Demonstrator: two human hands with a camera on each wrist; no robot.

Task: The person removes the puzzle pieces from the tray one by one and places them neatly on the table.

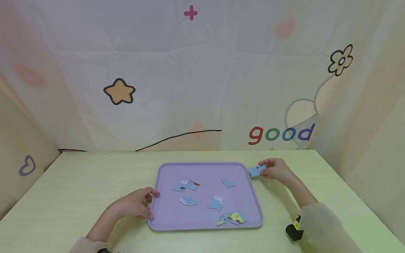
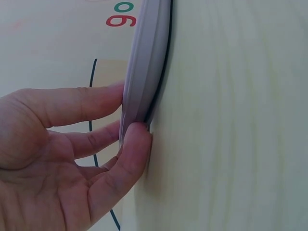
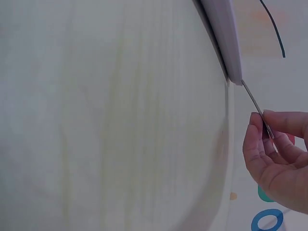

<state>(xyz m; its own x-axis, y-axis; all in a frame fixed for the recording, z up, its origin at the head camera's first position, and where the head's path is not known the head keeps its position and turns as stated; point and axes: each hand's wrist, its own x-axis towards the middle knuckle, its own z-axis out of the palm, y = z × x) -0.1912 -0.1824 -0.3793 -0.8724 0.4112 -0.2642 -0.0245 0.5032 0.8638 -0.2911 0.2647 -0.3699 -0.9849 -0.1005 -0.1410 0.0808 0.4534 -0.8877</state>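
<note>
A light purple tray lies on the table, with my left hand at its left rim. In the left wrist view, the fingertips hold the tray's edge. Beyond the tray's upper right side, my right hand pinches a flat light blue puzzle piece with a dark mark. Seen edge-on in the right wrist view, the thin piece sits between thumb and fingers, its far end right at the tray's rim.
Inside the tray lie a puzzle piece with red, a pale blue sliver, a blue-and-white piece and a yellow-and-blue cluster, among others. A printed cloth hangs behind the wooden table.
</note>
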